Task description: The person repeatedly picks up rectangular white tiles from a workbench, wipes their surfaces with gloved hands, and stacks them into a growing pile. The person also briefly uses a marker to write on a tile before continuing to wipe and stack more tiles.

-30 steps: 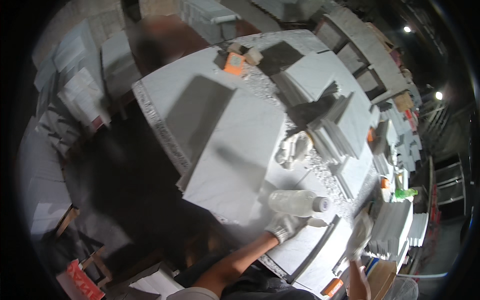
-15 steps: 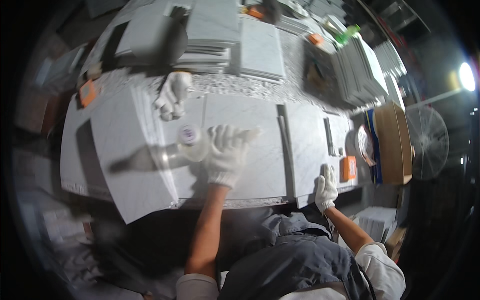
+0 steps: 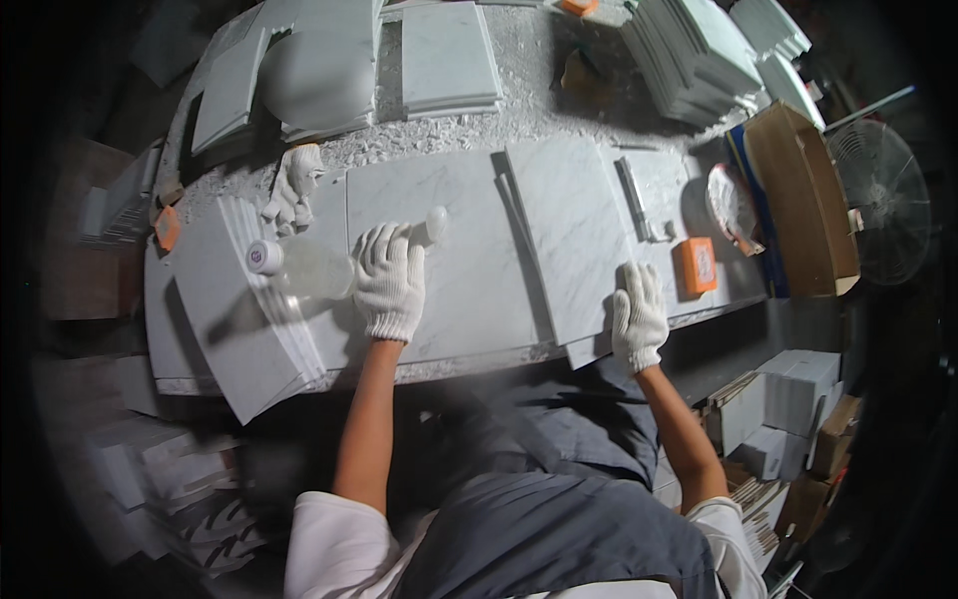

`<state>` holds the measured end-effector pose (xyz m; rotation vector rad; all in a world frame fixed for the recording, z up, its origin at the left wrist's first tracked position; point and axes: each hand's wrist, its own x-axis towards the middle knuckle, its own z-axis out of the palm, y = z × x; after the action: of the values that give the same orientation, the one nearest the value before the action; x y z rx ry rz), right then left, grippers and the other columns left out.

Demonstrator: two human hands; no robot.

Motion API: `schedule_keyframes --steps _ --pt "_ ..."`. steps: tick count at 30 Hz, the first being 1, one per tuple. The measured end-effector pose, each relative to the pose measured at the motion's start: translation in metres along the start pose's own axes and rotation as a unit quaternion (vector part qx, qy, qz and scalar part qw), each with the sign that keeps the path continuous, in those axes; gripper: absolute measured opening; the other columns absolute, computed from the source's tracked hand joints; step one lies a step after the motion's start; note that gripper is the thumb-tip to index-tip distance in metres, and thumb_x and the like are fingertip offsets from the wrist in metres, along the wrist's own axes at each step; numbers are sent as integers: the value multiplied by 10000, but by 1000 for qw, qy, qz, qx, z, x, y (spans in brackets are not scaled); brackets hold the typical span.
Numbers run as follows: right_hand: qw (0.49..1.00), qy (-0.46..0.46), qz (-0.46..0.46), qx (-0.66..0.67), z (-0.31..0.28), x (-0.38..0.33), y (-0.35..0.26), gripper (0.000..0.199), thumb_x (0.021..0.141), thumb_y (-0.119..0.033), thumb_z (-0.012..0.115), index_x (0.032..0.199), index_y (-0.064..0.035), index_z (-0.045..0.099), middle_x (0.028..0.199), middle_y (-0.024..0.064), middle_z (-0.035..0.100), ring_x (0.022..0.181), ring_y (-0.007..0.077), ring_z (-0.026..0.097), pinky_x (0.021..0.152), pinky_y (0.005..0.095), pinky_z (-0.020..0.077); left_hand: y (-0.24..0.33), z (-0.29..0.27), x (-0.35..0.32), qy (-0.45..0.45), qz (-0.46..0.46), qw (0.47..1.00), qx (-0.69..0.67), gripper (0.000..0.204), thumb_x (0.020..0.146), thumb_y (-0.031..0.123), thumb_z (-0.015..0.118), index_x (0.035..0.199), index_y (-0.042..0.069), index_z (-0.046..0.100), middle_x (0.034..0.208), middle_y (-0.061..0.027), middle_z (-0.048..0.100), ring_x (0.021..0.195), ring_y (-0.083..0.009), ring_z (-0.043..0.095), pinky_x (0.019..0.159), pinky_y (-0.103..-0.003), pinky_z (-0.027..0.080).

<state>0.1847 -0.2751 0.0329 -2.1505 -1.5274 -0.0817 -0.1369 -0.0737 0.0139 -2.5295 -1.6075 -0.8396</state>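
Note:
My left hand [image 3: 391, 285], in a white knit glove, is closed over one end of a translucent bottle [image 3: 317, 272]. The bottle points left, its round white cap [image 3: 263, 258] at the far end and its other end hidden by the glove. At the thumb side a small, white, round-ended piece [image 3: 434, 225] sticks out; what it is I cannot make out. My right hand [image 3: 641, 314], gloved alike, has its fingers stretched along the right edge of a pale veined marble tile [image 3: 574, 240]. Below the left hand lies another grey-white tile [image 3: 464, 260].
Fanned tiles [image 3: 239, 309] overhang the front edge at left. A spare glove [image 3: 294, 188] lies behind the bottle. An orange block [image 3: 697, 266] sits beside my right hand, near a cardboard box [image 3: 798, 200] and a fan [image 3: 878, 205]. Tile stacks [image 3: 689, 55] stand at the back.
The bottle has swung from beside my left fingers to pointing left, its cap farther from the hand. My right hand stays by the tile edge. The whole view has shifted.

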Motion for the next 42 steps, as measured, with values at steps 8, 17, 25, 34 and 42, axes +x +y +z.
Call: schedule_keyframes --steps 8,17,25,34,42 --pt "997 59 -48 -4 2 -3 12 478 1026 -376 517 1332 -38 660 1333 250 628 1299 468 555 1124 535 431 81 -41 -69 90 47 989 -103 322 884 147 739 1202 103 716 1252 -114 692 1162 -359 649 1004 -464 521" --pt "872 -31 194 448 -28 -41 54 470 1055 -76 570 1490 79 489 1437 218 598 1333 224 573 1141 342 430 257 -8 -12 -125 314 932 -130 452 956 367 641 1301 75 655 1381 -163 619 1374 -302 527 1194 -463 375" --pt "827 78 363 421 -68 -144 101 448 1067 -61 511 1498 59 487 1470 198 585 1347 271 579 1157 360 427 232 62 127 -421 227 855 199 745 1030 612 416 1603 137 397 1673 -127 353 1569 -287 267 1286 -451 156" --pt "828 32 382 409 -57 -114 99 445 1056 -169 521 1440 53 559 1361 210 666 1226 276 655 1069 357 491 182 147 179 -263 151 940 155 804 1046 688 244 1652 160 282 1735 -68 218 1610 -269 135 1301 -468 28" --pt "798 -42 360 481 -69 -92 99 411 1080 -134 554 1439 65 561 1364 158 665 1230 223 642 1086 347 492 282 66 104 -404 333 826 211 874 1022 713 169 1671 128 121 1750 -105 87 1618 -282 60 1304 -483 -32"
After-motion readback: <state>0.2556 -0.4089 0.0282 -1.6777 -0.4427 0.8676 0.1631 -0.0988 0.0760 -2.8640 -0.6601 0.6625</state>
